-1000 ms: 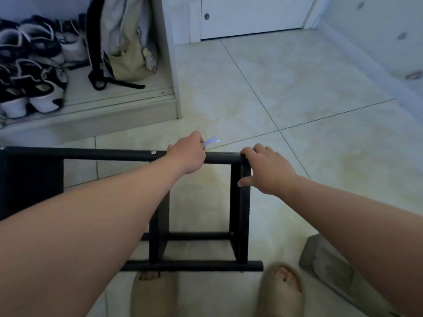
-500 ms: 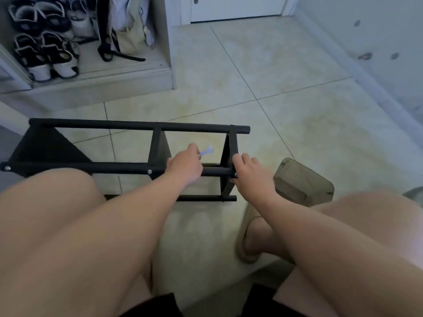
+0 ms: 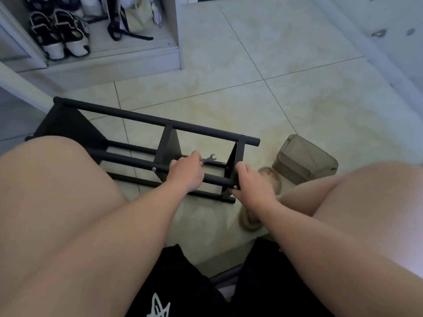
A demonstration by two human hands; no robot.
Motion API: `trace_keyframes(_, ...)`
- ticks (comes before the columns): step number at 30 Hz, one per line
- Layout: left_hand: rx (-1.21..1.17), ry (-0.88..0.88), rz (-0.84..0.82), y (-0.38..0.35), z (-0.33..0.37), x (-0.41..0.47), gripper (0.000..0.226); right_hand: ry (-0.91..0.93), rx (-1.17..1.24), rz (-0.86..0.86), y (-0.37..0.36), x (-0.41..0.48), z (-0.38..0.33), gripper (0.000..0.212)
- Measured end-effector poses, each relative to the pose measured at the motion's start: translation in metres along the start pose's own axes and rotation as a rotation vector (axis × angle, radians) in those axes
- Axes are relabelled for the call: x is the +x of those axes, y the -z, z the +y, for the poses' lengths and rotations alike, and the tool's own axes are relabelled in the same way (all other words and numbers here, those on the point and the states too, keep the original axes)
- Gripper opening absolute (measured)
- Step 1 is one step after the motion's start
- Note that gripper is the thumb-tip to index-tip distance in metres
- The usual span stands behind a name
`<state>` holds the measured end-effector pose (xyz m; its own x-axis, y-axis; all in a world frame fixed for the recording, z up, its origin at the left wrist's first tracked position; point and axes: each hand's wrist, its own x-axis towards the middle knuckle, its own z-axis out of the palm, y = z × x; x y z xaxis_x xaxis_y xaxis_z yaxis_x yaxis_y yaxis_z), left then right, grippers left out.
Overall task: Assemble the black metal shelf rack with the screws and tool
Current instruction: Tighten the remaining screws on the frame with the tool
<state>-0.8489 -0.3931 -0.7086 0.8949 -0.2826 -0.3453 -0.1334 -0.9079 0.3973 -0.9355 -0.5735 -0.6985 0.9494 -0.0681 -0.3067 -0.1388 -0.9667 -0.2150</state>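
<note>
The black metal shelf rack point(image 3: 160, 121) lies on its side on the tiled floor between my knees. My left hand point(image 3: 186, 171) grips the rack's near tube and also holds a small flat wrench point(image 3: 210, 158), whose open jaw sticks out past my fingers. My right hand point(image 3: 250, 183) grips the same tube at its right end, where the end panel joins it. A silver screw head point(image 3: 235, 186) shows at that joint, beside my right thumb. Another screw point(image 3: 154, 169) sits at the middle panel's joint.
A tan slipper point(image 3: 305, 160) lies right of the rack; my right foot in a second slipper point(image 3: 270, 179) is just behind my right hand. A low white cabinet point(image 3: 114, 62) with shoes and a bag stands at the back left. A wall point(image 3: 389, 42) runs along the right.
The view has dropped lower and closer, and my knees now frame it. The rack sits nearer and at more of a slant. Both hands keep their hold on the near tube.
</note>
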Motion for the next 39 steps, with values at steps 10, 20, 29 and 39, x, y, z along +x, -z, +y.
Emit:
trace_keyframes(10, 0.109, 0.105, -0.253, 0.006, -0.001, -0.026, 0.016, -0.026, -0.135, -0.150, 0.012, -0.019, 0.000, 0.145)
trace_keyframes(20, 0.104, 0.100, -0.455, 0.018, 0.010, -0.034, 0.026, 0.090, -0.285, -0.272, 0.002, -0.014, 0.007, 0.170)
trace_keyframes(29, -0.012, 0.021, -0.521, 0.014, 0.015, -0.023, 0.018, 0.109, -0.296, -0.305, 0.008, -0.012, 0.007, 0.168)
trace_keyframes(39, -0.085, -0.033, -0.548, 0.001, 0.025, -0.013, 0.017, 0.099, -0.262, -0.313, 0.011, -0.015, 0.003, 0.165)
